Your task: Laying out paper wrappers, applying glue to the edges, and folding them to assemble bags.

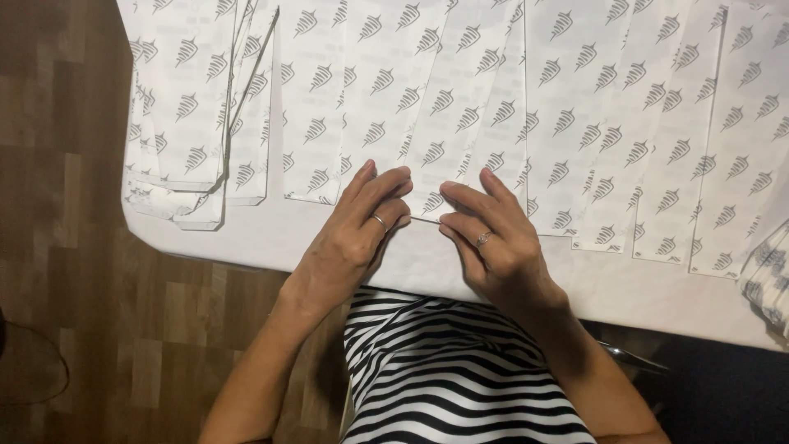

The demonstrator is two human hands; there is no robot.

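Both hands meet at the near edge of a white paper sheet printed with small grey leaf-like marks (436, 177), one of a row of such sheets lying overlapped on the desk (271, 238). The left hand (355, 234) lies palm down, wrist bent inward, its fingers nearly closed and drawn together, fingertips pressing on the sheet's lower edge; a thin ring shows on one finger. The right hand (491, 242) mirrors it just beside, fingers curled and pinched on the same edge, also with a ring. The fingertips of the two hands are almost touching, with the sheet's folded or lifted edge between them.

The sheet looks thin, light and limp: it should bend and crease easily, slide over its neighbours, and tear if tugged. The edge or a corner seems the sensible place to take it, with a light pinch.

Beyond the left hand, to its outer side, lies a stack of folded printed sheets (193, 156). More sheets fan away past the right hand (657, 140). Below the forearms is a black-and-white striped garment (444, 370); wooden floor (74, 247) shows beside the desk.
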